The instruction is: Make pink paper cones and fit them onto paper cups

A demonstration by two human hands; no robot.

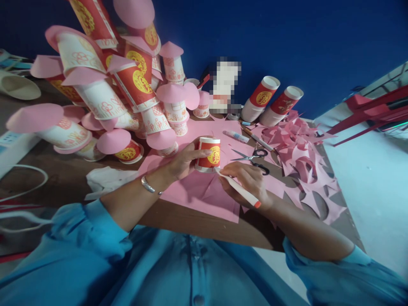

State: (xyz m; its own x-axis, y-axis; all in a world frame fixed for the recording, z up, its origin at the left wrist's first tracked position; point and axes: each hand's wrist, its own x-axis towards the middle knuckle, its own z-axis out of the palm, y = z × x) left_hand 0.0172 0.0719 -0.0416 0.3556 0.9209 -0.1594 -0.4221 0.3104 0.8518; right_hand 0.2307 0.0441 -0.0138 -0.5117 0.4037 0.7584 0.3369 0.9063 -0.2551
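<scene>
My left hand [188,158] is wrapped around a red and white paper cup [208,161] with a gold emblem, its thumb lying across the front. In my right hand [244,178] is a white marker [240,190] with an orange-red end, its tip close to the cup's lower right edge; whether it touches cannot be made out. Pink paper sheets [223,208] lie under both hands. Just beyond my right hand rest black-handled scissors [251,158] with their blades apart. A clear glue tube [236,136] lies farther back.
Many paper cups with pink cone tops [95,91] are piled at the left and back. Two stacks of cups [261,97] stand by the blue wall. Pink paper scraps [302,148] cover the table's right side. Crumpled white material [108,180] lies left.
</scene>
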